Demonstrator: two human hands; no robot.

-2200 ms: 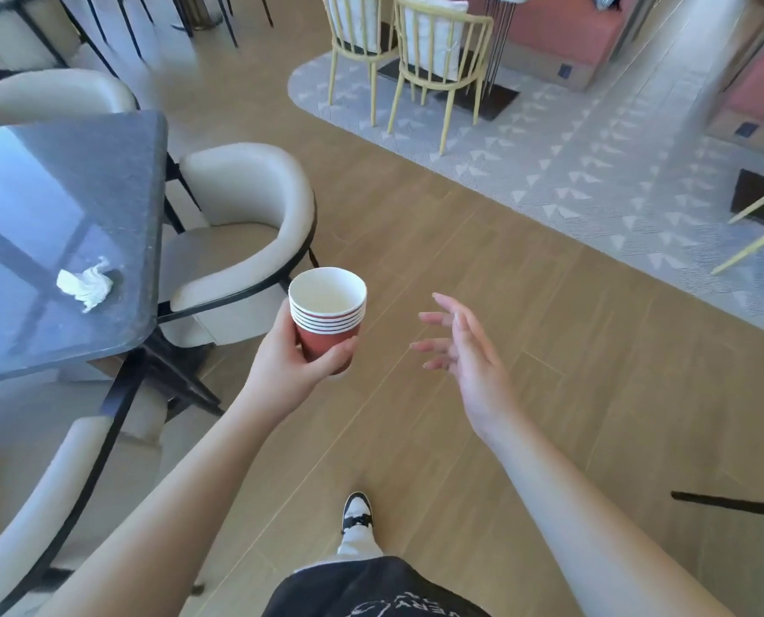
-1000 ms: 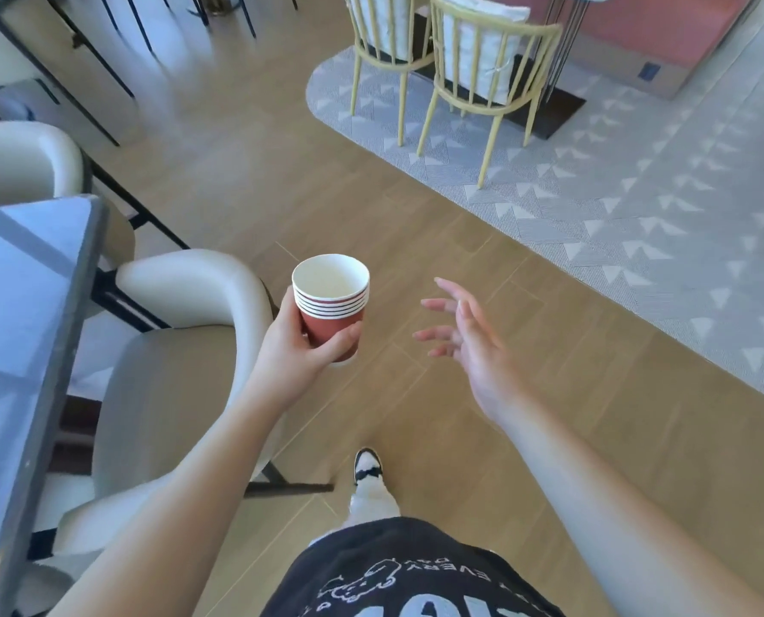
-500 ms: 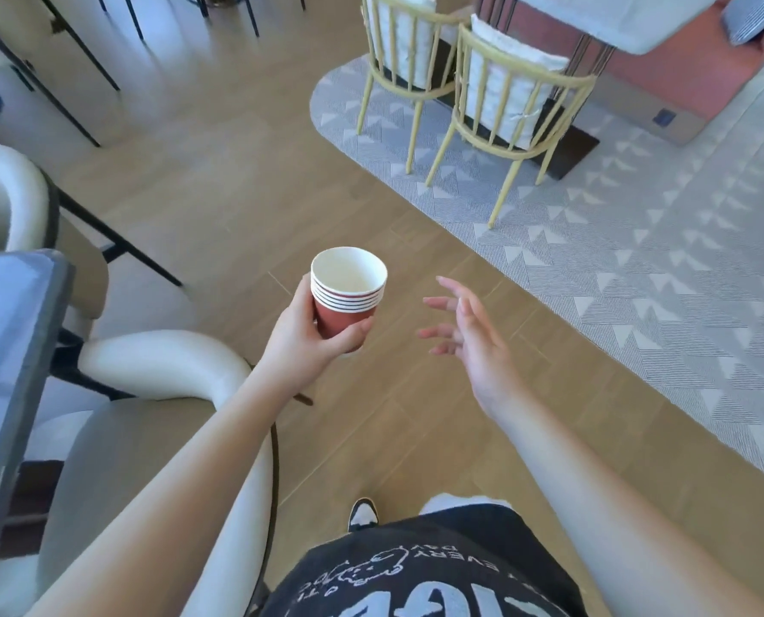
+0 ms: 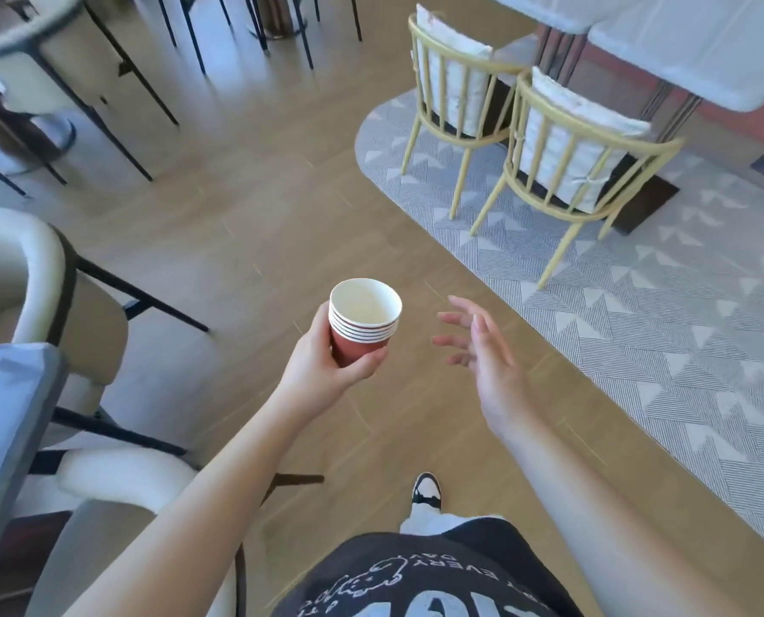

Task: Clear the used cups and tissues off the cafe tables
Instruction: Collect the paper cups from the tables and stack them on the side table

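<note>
My left hand (image 4: 322, 367) grips a stack of several nested red paper cups (image 4: 362, 322) with white insides, held upright in front of me over the wooden floor. The top cup looks empty. My right hand (image 4: 482, 349) hovers just to the right of the stack with its fingers spread and relaxed, holding nothing. No tissue is in view.
A dark table corner (image 4: 10, 394) and cream armchairs (image 4: 19, 278) stand at the left. Two yellow spindle chairs (image 4: 563, 158) sit on a grey patterned rug (image 4: 638, 313) at a pale table (image 4: 701, 42) ahead right. Black-legged chairs (image 4: 117, 77) stand at the back left.
I have walked forward past the dark table; it and its tissue slid out of view to the left. The yellow chairs came closer. Both hands kept their poses, the left still holding the cups.
</note>
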